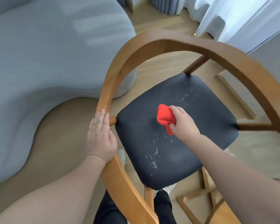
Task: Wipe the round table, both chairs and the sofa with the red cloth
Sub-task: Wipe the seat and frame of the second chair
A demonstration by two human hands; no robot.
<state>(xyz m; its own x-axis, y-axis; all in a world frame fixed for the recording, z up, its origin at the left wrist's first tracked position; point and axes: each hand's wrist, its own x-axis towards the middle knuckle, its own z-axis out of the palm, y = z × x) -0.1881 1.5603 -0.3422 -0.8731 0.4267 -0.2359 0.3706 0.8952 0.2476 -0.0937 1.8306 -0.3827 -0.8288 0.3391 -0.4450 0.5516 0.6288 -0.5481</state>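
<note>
red cloth (164, 118) on chair seat (192, 126)

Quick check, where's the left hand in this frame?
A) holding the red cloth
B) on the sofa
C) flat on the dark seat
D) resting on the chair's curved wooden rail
D: the left hand lies on the chair's curved wooden rail, while the right hand presses the red cloth on the dark seat.
</note>
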